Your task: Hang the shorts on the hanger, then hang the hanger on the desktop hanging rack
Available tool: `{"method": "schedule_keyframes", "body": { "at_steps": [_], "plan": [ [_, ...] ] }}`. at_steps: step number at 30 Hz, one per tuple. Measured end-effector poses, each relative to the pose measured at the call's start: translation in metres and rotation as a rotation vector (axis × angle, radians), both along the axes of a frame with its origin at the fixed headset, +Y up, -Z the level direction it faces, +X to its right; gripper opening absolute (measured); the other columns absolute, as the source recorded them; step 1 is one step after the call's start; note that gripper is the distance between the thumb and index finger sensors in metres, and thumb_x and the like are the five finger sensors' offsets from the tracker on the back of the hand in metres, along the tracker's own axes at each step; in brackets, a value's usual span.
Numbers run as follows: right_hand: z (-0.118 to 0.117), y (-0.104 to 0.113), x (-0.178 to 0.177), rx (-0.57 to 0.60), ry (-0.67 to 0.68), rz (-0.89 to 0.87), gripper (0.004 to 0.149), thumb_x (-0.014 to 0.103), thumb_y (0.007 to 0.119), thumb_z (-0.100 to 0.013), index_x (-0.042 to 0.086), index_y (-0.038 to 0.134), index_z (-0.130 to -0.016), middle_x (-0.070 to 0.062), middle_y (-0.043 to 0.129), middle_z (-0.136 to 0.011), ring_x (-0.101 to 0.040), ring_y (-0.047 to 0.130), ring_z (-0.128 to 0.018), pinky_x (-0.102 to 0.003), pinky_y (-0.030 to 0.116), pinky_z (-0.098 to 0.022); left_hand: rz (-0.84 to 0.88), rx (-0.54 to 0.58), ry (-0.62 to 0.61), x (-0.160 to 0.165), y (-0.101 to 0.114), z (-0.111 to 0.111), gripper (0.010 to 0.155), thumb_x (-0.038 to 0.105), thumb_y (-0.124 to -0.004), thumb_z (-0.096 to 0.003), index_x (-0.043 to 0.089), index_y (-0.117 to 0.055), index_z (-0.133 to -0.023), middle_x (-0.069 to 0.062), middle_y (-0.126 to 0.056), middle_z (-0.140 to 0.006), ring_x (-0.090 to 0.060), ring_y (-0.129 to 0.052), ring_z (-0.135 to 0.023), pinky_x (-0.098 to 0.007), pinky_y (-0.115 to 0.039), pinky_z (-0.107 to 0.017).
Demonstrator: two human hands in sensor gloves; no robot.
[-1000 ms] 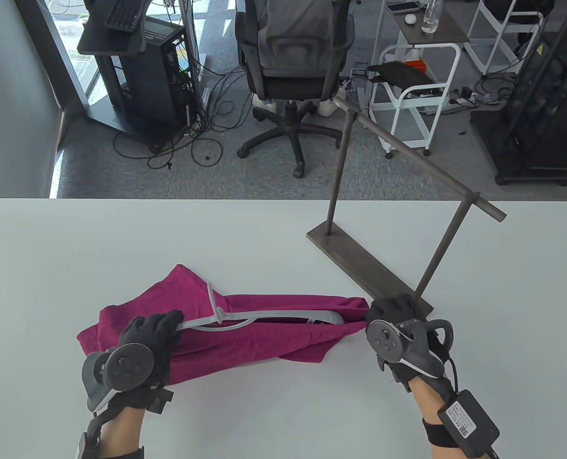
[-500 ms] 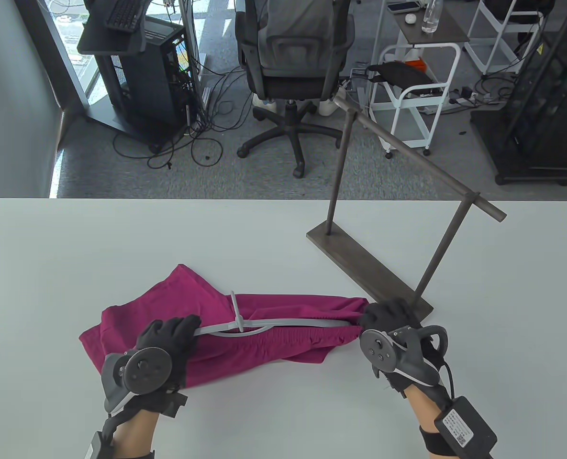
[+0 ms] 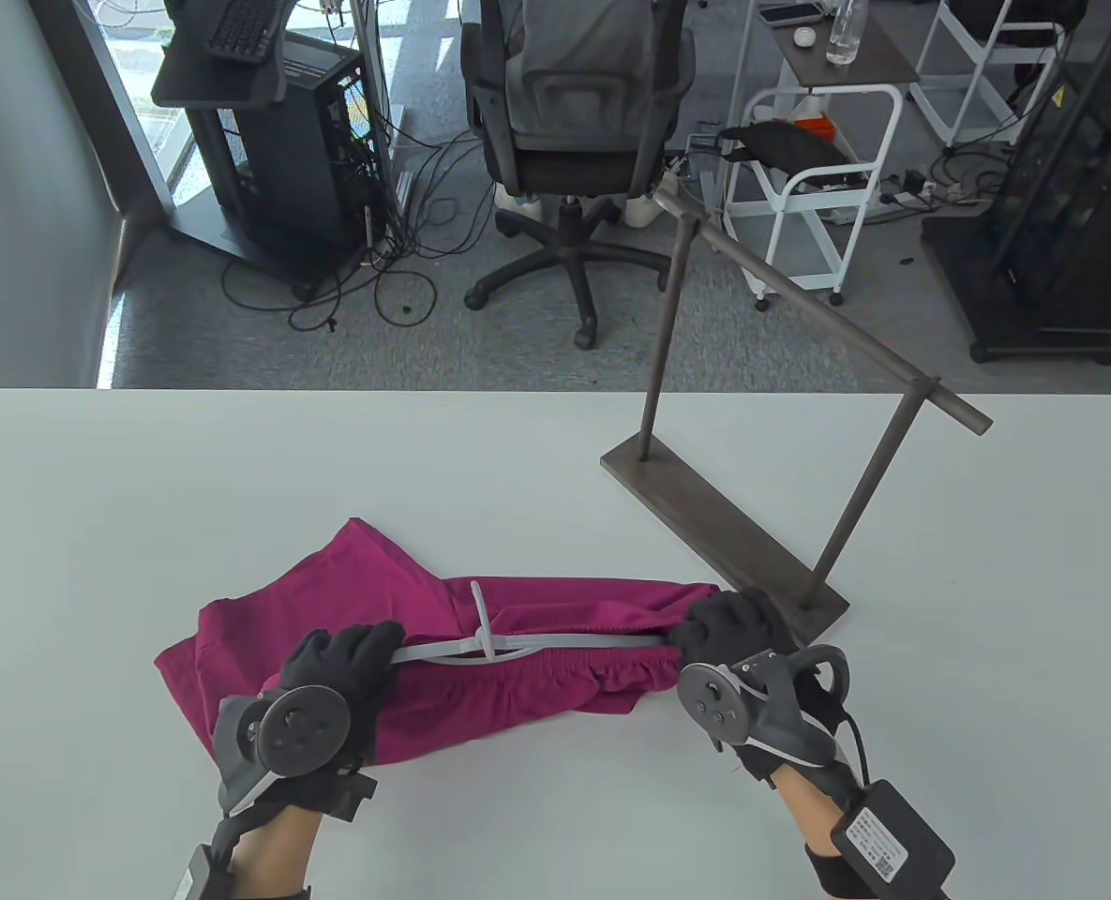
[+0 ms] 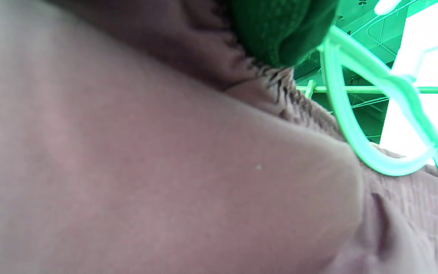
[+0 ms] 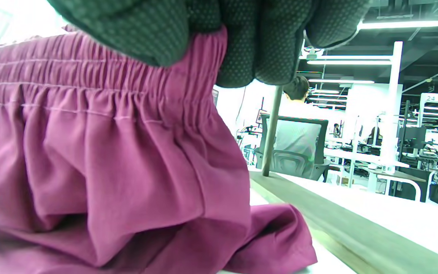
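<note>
Magenta shorts (image 3: 480, 684) lie on the white table (image 3: 517, 469), with a grey plastic hanger (image 3: 517, 645) lying along the waistband, its hook (image 3: 480, 609) pointing away from me. My left hand (image 3: 344, 661) grips the hanger's left end together with the fabric. My right hand (image 3: 724, 628) pinches the gathered waistband (image 5: 135, 80) at the right end, its fingers (image 5: 238, 49) curled over the cloth. The dark metal hanging rack (image 3: 799, 309) stands at the right, its base (image 3: 714, 525) just beyond my right hand.
Beyond the table's far edge sit an office chair (image 3: 574, 122), a computer stand (image 3: 264, 122) with cables, white carts (image 3: 818, 178) and a black rack (image 3: 1061, 216). The rack's near post (image 3: 860, 497) rises close to my right hand.
Both hands have moved inward toward each other, my left hand sliding right along the hanger and my right hand sliding left. The waistband has bunched and the hanger's hook shifted right.
</note>
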State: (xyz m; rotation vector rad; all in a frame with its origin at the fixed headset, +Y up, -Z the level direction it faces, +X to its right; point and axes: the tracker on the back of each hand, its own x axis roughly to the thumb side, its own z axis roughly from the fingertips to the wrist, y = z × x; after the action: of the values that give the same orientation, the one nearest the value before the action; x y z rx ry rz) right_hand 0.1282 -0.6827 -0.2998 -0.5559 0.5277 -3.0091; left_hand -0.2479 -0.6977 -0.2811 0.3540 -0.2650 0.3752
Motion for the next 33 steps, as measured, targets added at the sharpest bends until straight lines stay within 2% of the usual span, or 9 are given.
{"method": "schedule_keyframes", "body": {
  "at_steps": [7,13,19,23,25,29,33],
  "plan": [
    [0.001,-0.006,-0.007,-0.003,0.042,0.018,0.04,0.04,0.087,-0.04,0.036,0.086,-0.08,-0.001,0.083,-0.094,-0.031,0.082,-0.089,-0.057,0.068,-0.073,-0.01,0.003,0.007,-0.001,0.0,0.001,0.053,0.036,-0.083,-0.0388,0.028,-0.078,-0.091,-0.004,-0.087,-0.085,-0.031,-0.096,-0.068,-0.06,-0.067,-0.065],
    [0.003,-0.007,-0.006,-0.033,0.058,0.001,0.045,0.041,0.085,-0.041,0.039,0.082,-0.086,-0.001,0.082,-0.097,-0.032,0.081,-0.09,-0.058,0.068,-0.073,-0.005,-0.011,0.002,0.0,-0.001,0.0,0.053,0.037,-0.083,-0.0388,0.028,-0.078,-0.091,-0.004,-0.086,-0.086,-0.031,-0.096,-0.069,-0.06,-0.066,-0.066],
    [0.015,0.01,0.006,-0.029,0.092,-0.138,0.061,0.042,0.086,-0.041,0.047,0.062,-0.097,-0.002,0.075,-0.103,-0.034,0.078,-0.092,-0.059,0.068,-0.073,0.032,-0.003,0.002,-0.003,0.002,0.001,0.053,0.037,-0.083,-0.039,0.028,-0.078,-0.091,-0.004,-0.086,-0.086,-0.031,-0.096,-0.069,-0.061,-0.064,-0.066],
    [0.022,0.024,0.022,0.008,0.064,-0.239,0.073,0.045,0.085,-0.041,0.045,0.046,-0.103,-0.002,0.067,-0.108,-0.035,0.073,-0.095,-0.059,0.066,-0.074,0.046,0.008,0.001,-0.004,0.005,0.001,0.053,0.037,-0.082,-0.0391,0.028,-0.078,-0.092,-0.004,-0.086,-0.086,-0.031,-0.096,-0.07,-0.061,-0.063,-0.067],
    [0.022,0.028,0.031,0.008,0.042,-0.27,0.076,0.05,0.083,-0.041,0.042,0.044,-0.105,-0.003,0.063,-0.11,-0.036,0.07,-0.097,-0.06,0.064,-0.074,0.057,0.014,0.0,-0.005,0.005,0.001,0.053,0.037,-0.082,-0.0391,0.028,-0.078,-0.091,-0.003,-0.086,-0.086,-0.031,-0.096,-0.07,-0.061,-0.063,-0.067],
    [0.016,0.025,0.042,-0.088,0.04,-0.359,0.086,0.061,0.079,-0.037,0.035,0.04,-0.109,-0.006,0.055,-0.114,-0.04,0.062,-0.101,-0.066,0.059,-0.074,0.071,0.015,-0.007,-0.006,0.006,0.001,0.053,0.037,-0.082,-0.0391,0.028,-0.077,-0.092,-0.003,-0.086,-0.086,-0.031,-0.095,-0.07,-0.061,-0.063,-0.067],
    [0.006,0.011,0.043,-0.227,0.058,-0.406,0.092,0.064,0.079,-0.036,0.033,0.035,-0.11,-0.009,0.047,-0.116,-0.044,0.053,-0.104,-0.071,0.054,-0.073,0.1,0.015,-0.02,-0.006,0.005,0.0,0.053,0.037,-0.082,-0.0391,0.029,-0.077,-0.092,-0.003,-0.086,-0.086,-0.03,-0.095,-0.07,-0.061,-0.063,-0.067]
  ]
}}
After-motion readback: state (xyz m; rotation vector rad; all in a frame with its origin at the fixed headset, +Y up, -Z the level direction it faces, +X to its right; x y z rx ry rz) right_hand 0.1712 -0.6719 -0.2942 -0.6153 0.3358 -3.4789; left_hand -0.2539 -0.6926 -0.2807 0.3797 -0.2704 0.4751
